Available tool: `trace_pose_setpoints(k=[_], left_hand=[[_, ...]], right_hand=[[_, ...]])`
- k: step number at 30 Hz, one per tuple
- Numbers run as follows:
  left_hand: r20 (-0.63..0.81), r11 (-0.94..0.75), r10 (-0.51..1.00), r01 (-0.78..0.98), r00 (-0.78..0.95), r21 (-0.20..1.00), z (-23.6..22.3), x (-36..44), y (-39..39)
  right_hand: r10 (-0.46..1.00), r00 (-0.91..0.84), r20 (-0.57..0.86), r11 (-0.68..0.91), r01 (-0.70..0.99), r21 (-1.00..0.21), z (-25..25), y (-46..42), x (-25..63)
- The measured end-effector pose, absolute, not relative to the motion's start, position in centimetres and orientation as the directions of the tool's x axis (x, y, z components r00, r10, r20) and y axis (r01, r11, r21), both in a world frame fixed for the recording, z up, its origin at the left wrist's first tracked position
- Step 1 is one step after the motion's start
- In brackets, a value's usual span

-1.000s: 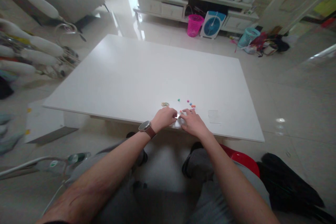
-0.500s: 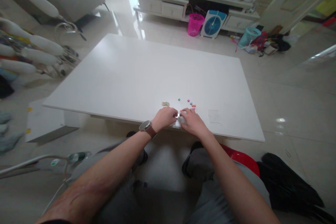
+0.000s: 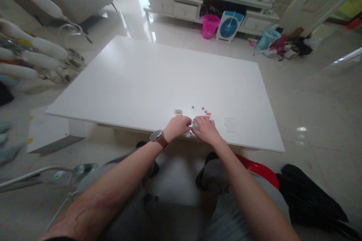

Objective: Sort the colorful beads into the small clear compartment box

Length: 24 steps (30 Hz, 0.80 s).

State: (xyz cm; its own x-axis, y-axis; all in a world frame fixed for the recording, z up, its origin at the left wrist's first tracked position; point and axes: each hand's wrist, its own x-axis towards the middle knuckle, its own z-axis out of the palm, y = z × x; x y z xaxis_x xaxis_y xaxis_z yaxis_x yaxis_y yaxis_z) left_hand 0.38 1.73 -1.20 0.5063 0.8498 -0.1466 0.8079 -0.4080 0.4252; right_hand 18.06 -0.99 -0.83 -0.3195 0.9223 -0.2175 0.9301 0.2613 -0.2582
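Note:
Both hands rest at the near edge of a white table (image 3: 158,79). My left hand (image 3: 177,127), with a watch on its wrist, is curled with fingertips pinched toward the right. My right hand (image 3: 204,130) is curled too, and its fingertips meet the left hand's over a small pale, greenish item (image 3: 193,124) that is too small to name. Just beyond the hands lie several small coloured beads (image 3: 205,111), a green bead (image 3: 192,107) and a little beaded ring (image 3: 178,112). A small clear plastic bag (image 3: 229,124) lies flat to the right.
A red stool (image 3: 260,169) is under me and a black bag (image 3: 308,199) lies on the floor at the right. A drying rack (image 3: 36,56) stands left. Far back are a white cabinet (image 3: 203,3), a pink basket (image 3: 209,26) and a blue fan (image 3: 228,25).
My right hand has slid a little to the left, closing the gap to my left hand. The beads and the bag have stayed put.

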Motion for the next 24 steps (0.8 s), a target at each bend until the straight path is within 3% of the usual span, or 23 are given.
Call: trace_pose_setpoints(k=[15,24], left_hand=[[-0.151,-0.400,0.850,0.805,0.504,0.437,-0.9,0.3,1.7],[-0.137,-0.404,0.851,0.797,0.508,0.449,-1.2,0.3,1.7]], right_hand=[[0.902,-0.314,-0.298,0.252,0.941,-0.228,-1.2,-0.2,18.0],[0.922,-0.310,-0.230,0.249,0.933,-0.262,-0.6,0.1,18.1]])
